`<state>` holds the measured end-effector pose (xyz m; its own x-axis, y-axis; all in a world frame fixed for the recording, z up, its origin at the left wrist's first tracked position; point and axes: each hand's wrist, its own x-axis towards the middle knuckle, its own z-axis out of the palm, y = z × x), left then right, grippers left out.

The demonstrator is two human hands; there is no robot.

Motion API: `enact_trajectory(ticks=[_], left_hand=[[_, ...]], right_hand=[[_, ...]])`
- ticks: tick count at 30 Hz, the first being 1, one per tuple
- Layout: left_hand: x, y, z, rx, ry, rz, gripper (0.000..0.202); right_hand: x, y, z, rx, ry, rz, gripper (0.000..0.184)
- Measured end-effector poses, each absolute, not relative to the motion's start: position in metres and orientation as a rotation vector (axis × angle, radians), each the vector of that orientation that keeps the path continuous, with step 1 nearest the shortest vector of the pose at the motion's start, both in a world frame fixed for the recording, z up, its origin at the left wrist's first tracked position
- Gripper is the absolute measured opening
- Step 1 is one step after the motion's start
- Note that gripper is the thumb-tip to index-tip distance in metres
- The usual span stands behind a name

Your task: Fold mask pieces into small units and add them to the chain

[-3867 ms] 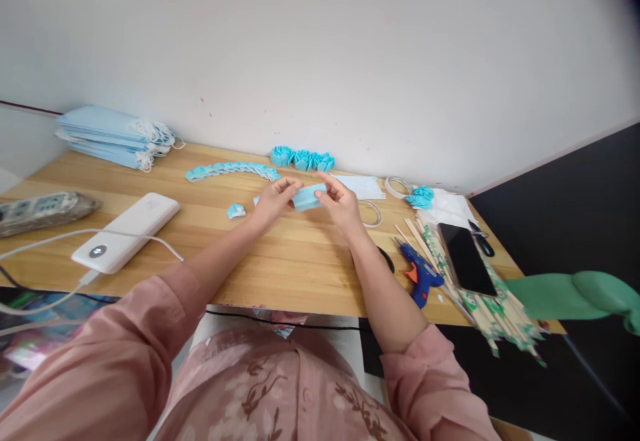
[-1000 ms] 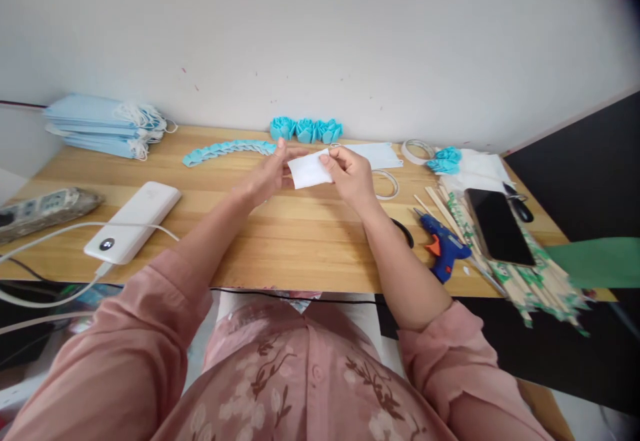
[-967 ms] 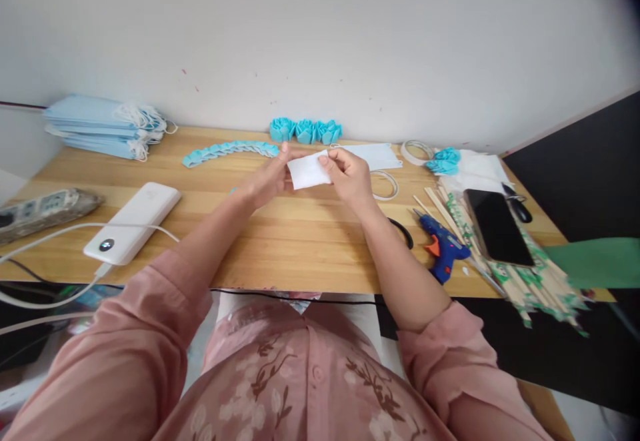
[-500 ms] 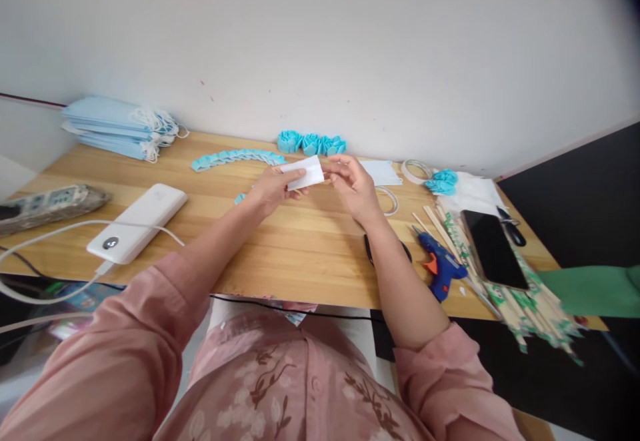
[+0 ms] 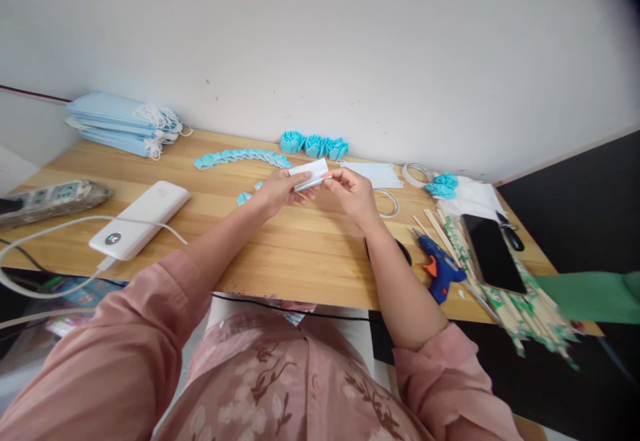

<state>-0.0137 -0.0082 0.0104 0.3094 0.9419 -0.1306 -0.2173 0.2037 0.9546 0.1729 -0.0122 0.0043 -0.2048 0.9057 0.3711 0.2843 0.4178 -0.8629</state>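
Note:
My left hand [image 5: 278, 190] and my right hand [image 5: 351, 192] meet above the middle of the wooden table [image 5: 280, 254]. Between their pinched fingertips they hold a small folded piece of mask fabric [image 5: 310, 174], white side up, tilted almost edge-on. Just under my left hand lie small blue folded pieces [image 5: 244, 198]. Behind the hands a curved chain of blue folded pieces [image 5: 240, 157] and a row of blue fabric rosettes [image 5: 314, 146] rest near the wall.
A stack of blue face masks [image 5: 120, 124] sits far left. A white power bank [image 5: 140, 220] with cable and a power strip [image 5: 47, 200] lie left. Right: a flat mask [image 5: 377, 174], tape rings [image 5: 387, 201], a blue glue gun [image 5: 440, 269], a phone [image 5: 493, 242], wooden sticks [image 5: 505, 294].
The fabric piece has turned from its blue side to its white side and is now folded down flatter between my fingers. Both hands stayed close together over the table's middle.

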Motion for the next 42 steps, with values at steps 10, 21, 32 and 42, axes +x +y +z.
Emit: enact_trajectory(ticks=[10, 21, 32, 42], left_hand=[[-0.015, -0.011, 0.011, 1.15, 0.8, 0.886, 0.056], [-0.015, -0.008, 0.005, 1.138, 0.875, 0.931, 0.043], [-0.016, -0.008, 0.004, 1.079, 0.905, 1.031, 0.036], [-0.013, -0.008, 0.007, 1.085, 0.969, 1.058, 0.025]], right_hand=[[0.174, -0.007, -0.003, -1.11, -1.598, 0.757, 0.028], [0.174, -0.005, -0.006, -1.124, -1.596, 0.745, 0.028], [0.175, -0.004, -0.007, -1.117, -1.592, 0.76, 0.029], [0.173, -0.004, -0.009, -1.109, -1.603, 0.806, 0.024]])
